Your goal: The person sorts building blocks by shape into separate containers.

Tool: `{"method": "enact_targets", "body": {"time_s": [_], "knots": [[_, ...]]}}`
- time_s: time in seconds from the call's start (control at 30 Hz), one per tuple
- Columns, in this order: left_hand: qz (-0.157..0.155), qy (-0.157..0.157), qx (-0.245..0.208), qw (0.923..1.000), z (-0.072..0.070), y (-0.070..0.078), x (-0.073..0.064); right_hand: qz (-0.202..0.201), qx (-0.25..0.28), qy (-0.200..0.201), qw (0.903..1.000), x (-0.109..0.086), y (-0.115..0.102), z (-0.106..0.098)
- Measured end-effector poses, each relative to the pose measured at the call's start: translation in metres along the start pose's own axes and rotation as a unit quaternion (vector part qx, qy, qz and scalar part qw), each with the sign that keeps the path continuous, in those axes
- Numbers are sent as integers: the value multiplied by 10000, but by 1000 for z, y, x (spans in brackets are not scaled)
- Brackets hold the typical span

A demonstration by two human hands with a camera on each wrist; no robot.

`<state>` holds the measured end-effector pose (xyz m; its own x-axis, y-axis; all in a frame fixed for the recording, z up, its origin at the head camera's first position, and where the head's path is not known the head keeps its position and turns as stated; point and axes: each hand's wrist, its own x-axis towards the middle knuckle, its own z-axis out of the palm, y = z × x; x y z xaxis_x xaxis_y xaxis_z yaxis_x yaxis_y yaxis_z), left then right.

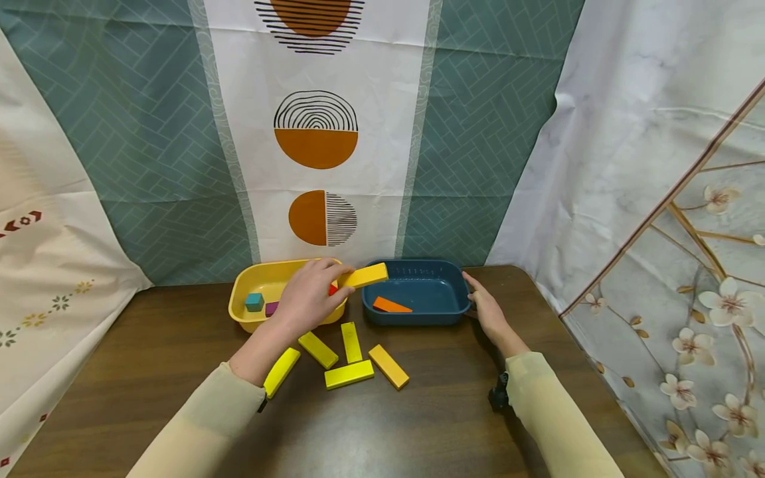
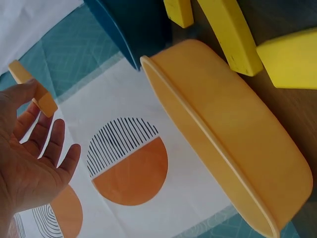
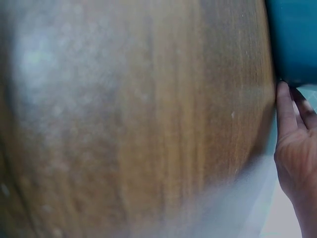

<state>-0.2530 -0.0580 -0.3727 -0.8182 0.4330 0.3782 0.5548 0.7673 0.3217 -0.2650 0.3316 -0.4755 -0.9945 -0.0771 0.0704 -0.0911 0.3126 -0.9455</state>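
Note:
My left hand (image 1: pixel 313 292) pinches a yellow-orange rectangular block (image 1: pixel 366 275) between thumb and fingers. The block is raised over the gap between the two tubs, its far end overlapping the blue tub's left rim in the head view. From the left wrist, the same block (image 2: pixel 45 101) shows with the other fingers spread loosely. My right hand (image 1: pixel 491 312) touches the right end of the dark blue tub (image 1: pixel 412 318), fingers fairly straight against its side. Inside that tub lies an orange block (image 1: pixel 391 305). The yellow tub (image 1: pixel 239 309) stands to its left, partly hidden by my left hand.
Within the yellow tub are a teal cube (image 1: pixel 254 302), a purple block (image 1: pixel 271 309) and a red piece (image 1: pixel 333 290). Several yellow blocks (image 1: pixel 349 374) and an orange-yellow one (image 1: pixel 388 366) lie on the wooden table (image 1: pixel 430 425) before the tubs. Patterned cloth (image 1: pixel 496 133) hangs behind.

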Motion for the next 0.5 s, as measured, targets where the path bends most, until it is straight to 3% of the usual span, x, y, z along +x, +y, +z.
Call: {"method": "enact_targets", "body": {"time_s": [0.5], "knots": [[-170,-290,-79,9994,20,18,23,44,14,49,10000,0,-1,1]]}}
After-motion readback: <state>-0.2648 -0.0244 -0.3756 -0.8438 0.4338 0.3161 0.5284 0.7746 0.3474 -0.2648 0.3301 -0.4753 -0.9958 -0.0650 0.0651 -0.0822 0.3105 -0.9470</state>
